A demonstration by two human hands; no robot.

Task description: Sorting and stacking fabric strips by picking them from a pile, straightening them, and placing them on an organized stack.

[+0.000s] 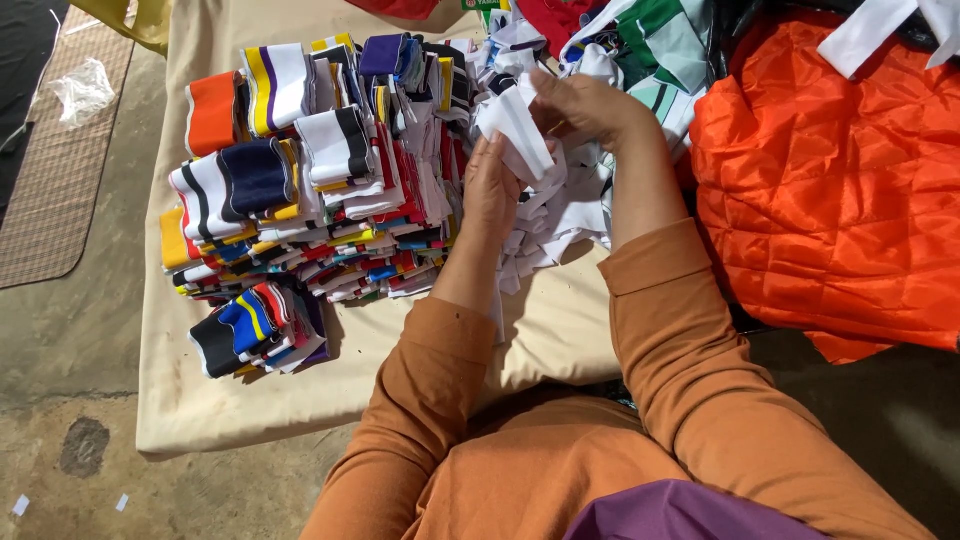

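Observation:
My left hand (pixel 490 185) and my right hand (pixel 590 105) both grip a folded white fabric strip (pixel 517 130) above a loose heap of white fabric strips (pixel 560 215). The left hand holds its lower end, the right hand pinches its upper end. Both arms wear orange sleeves. To the left of my hands stand stacks of folded striped rib-knit pieces (pixel 310 170) in white, navy, yellow, red and orange.
A beige cloth (pixel 560 330) covers the low work surface. A crumpled orange quilted fabric (pixel 830 180) lies on the right. Green-and-white and red fabrics (pixel 660 40) are piled at the back. A woven mat (pixel 60 160) and clear plastic scrap (pixel 82 88) lie on the concrete floor at left.

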